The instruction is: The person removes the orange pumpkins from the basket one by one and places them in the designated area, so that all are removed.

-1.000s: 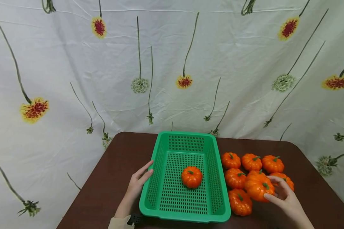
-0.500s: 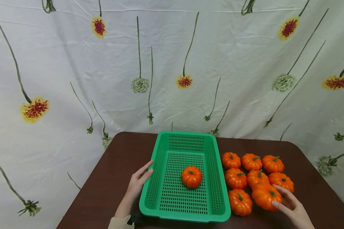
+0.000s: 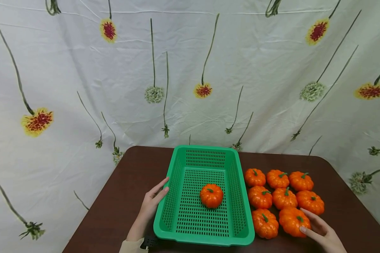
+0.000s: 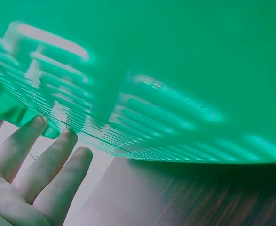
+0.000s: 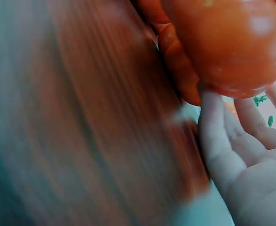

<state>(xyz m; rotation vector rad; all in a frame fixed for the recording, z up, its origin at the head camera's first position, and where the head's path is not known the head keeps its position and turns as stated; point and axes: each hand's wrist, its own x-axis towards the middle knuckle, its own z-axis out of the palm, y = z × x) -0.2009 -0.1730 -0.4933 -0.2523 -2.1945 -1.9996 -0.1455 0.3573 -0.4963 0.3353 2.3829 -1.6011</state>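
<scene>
A small orange pumpkin (image 3: 293, 222) with a green stem sits at the near end of the pumpkin group, and my right hand (image 3: 320, 230) grips its right side between thumb and fingers. The right wrist view shows the same pumpkin (image 5: 232, 47) close up, with the hand (image 5: 255, 155) under and around it. My left hand (image 3: 152, 200) rests straight fingers on the left wall of a green plastic basket (image 3: 204, 239). In the left wrist view those fingers (image 4: 62, 188) lie along its slotted side. One pumpkin (image 3: 211, 196) sits inside the basket.
Several more pumpkins (image 3: 285, 198) stand in rows right of the basket, close together. All of it is on a dark brown table (image 3: 120, 196) with rounded corners. A white flower-print cloth (image 3: 130, 70) hangs behind the table.
The right hand has moved the pumpkin toward the near side and slightly right, lowering it beside the other pumpkins. My left hand and the basket have stayed in place.
</scene>
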